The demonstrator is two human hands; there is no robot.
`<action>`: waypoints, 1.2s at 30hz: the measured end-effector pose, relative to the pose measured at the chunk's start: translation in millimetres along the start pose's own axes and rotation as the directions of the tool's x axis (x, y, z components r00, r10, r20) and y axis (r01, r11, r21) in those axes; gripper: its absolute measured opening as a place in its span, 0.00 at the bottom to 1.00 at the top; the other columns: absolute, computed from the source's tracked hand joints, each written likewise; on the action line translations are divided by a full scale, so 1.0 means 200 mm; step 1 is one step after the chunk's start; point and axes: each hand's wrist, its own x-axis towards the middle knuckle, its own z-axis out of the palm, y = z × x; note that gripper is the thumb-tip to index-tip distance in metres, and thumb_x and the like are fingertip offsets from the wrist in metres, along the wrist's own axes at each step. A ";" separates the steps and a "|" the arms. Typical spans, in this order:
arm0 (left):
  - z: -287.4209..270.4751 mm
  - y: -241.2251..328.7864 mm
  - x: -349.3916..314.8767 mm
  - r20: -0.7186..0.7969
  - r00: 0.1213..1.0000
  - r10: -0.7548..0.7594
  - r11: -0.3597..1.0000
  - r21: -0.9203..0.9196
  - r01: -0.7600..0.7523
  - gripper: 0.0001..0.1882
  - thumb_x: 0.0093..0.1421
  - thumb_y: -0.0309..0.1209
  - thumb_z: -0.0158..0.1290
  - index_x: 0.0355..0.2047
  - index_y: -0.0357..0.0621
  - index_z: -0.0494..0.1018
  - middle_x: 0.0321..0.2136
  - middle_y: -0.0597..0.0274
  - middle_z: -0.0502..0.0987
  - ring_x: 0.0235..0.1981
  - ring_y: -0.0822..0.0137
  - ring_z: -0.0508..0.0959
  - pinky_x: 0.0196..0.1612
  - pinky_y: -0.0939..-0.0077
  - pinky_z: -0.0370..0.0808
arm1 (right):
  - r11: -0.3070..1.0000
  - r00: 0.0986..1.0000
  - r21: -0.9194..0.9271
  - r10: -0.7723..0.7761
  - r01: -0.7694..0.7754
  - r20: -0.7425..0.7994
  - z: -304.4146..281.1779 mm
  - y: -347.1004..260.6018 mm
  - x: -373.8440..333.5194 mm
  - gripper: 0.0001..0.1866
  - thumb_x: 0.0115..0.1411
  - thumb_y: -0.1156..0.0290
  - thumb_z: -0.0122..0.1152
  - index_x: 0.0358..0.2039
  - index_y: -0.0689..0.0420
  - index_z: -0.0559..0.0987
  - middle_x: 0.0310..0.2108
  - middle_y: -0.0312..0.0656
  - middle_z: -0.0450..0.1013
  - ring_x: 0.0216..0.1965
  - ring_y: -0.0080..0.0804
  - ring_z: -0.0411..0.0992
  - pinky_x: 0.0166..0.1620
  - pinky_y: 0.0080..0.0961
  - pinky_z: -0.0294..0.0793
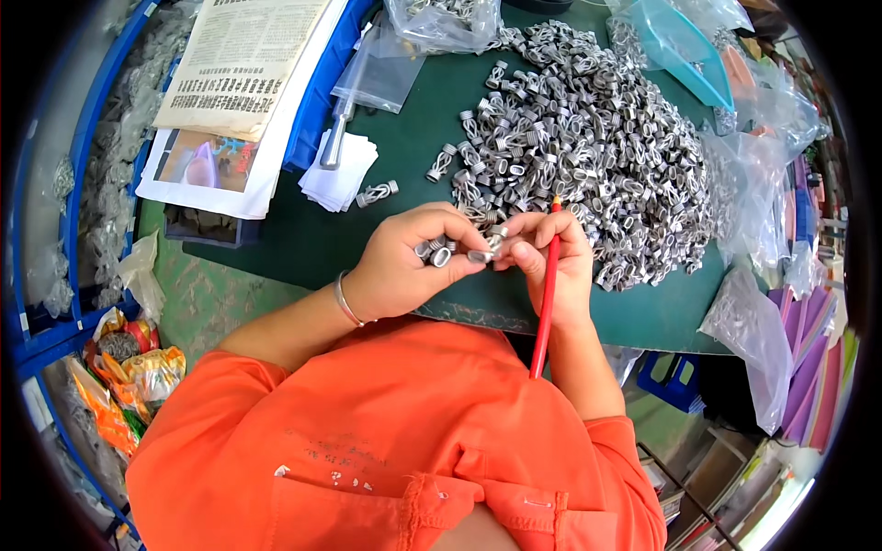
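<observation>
A large heap of small silvery metal fittings (588,138), each with a ribbed collar and looped wires, covers much of the green table (427,83). My left hand (390,262) is closed around several of these fittings (439,252), their oval ends showing between thumb and fingers. At its fingertips is one more metal fitting (489,246), which the fingers of my right hand (568,266) also pinch from the other side. A red pencil (546,312) rests in my right hand, its tip pointing away from me. The fingers partly hide the fitting between them.
Two loose fittings lie left of the heap, near white paper slips (342,184) with a metal-shafted tool (336,138) on top. A blue bin (322,92) and printed papers (241,69) stand at left. A turquoise scoop-shaped tray (682,53) and clear plastic bags (749,184) line the right.
</observation>
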 end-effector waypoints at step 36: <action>0.00 -0.05 0.01 -0.069 0.811 -0.581 0.764 -0.390 0.514 0.14 0.52 0.22 0.54 0.39 0.37 0.67 0.25 0.62 0.72 0.20 0.76 0.72 0.19 0.87 0.69 | 0.525 0.943 -0.792 -0.274 0.313 0.191 0.00 0.00 0.06 0.14 0.44 0.80 0.63 0.19 0.56 0.64 0.25 0.38 0.72 0.23 0.34 0.67 0.28 0.27 0.65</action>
